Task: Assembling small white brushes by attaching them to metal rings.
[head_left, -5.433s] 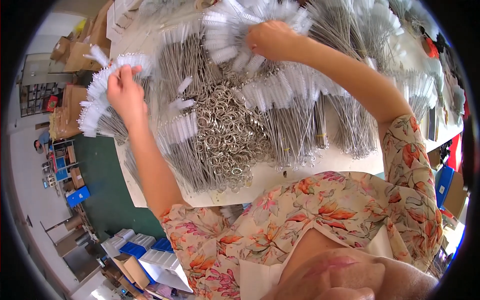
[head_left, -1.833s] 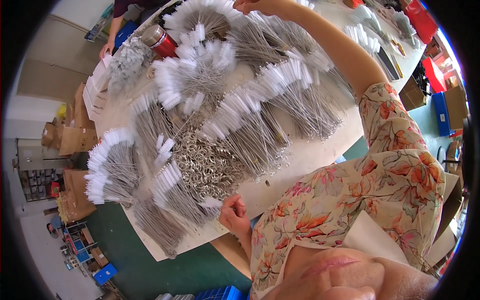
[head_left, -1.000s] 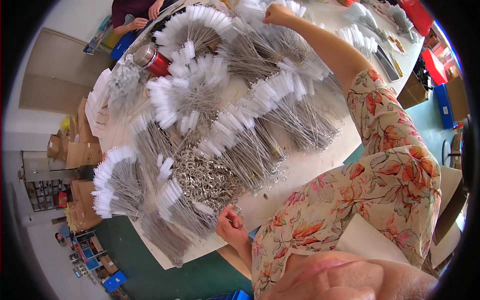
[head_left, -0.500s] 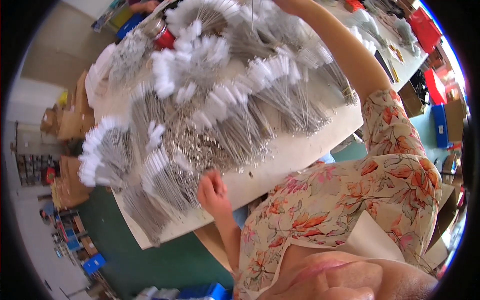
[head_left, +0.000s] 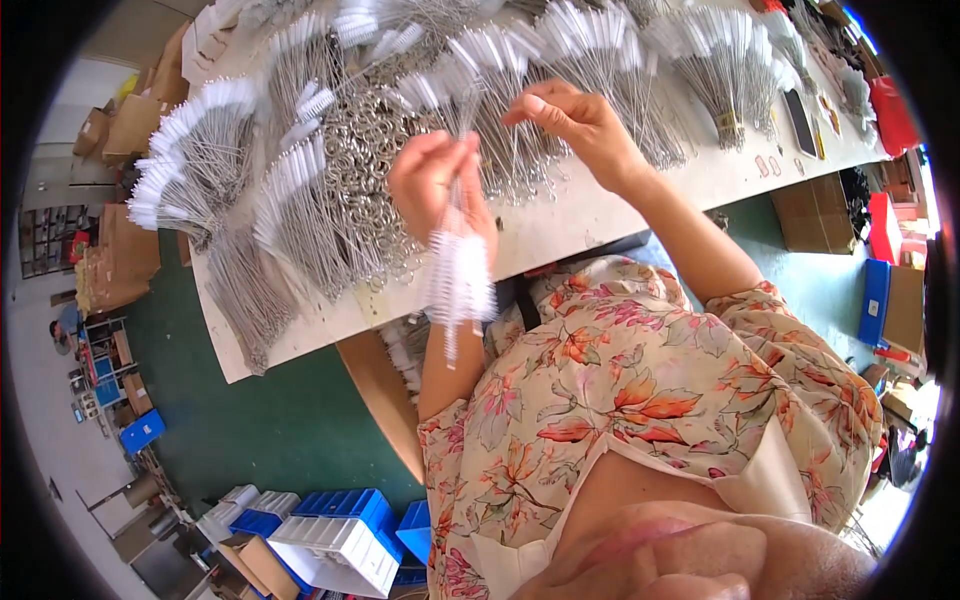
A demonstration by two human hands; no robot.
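My left hand (head_left: 440,185) is closed around a small bunch of wire-handled brushes (head_left: 460,280). Their white bristle heads hang down past the wrist, while thin wire stems rise above the fingers. To its right, my right hand (head_left: 585,130) hovers over the table edge with bent fingers and thumb apart, and nothing shows in it. Under and left of the left hand lies a heap of shiny metal rings or looped wire ends (head_left: 365,165). Bundles of similar white brushes (head_left: 590,50) are fanned out behind the hands, with another fan (head_left: 195,150) at the far left.
The white table (head_left: 600,215) carries many brush bundles, one of them tied (head_left: 728,125) at right. A dark flat phone-like object (head_left: 800,120) lies near the right end. Cardboard boxes (head_left: 820,215) stand below there. White and blue crates (head_left: 340,545) sit on the green floor.
My right hand has come back from the far side of the table to beside the left. The left hand now grips brushes, where none showed before. The view has shifted.
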